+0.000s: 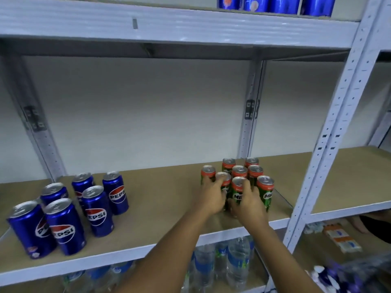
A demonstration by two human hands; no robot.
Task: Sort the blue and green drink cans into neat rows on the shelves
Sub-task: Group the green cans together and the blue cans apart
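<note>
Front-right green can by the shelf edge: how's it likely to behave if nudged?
The front-right green can is tall and slim, so a push near the top would probably tip it rather than slide it. It stands upright near the shelf front edge, so a forward tip might send it off. Its glossy round wall looks slippery and apt to roll once down.

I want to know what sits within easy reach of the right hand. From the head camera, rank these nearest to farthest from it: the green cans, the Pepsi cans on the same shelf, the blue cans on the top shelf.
1. Green cans: under the right hand, fingers on a front can.
2. Pepsi cans: same shelf, far left.
3. Top-shelf blue cans: one shelf up, above the hand.
</note>
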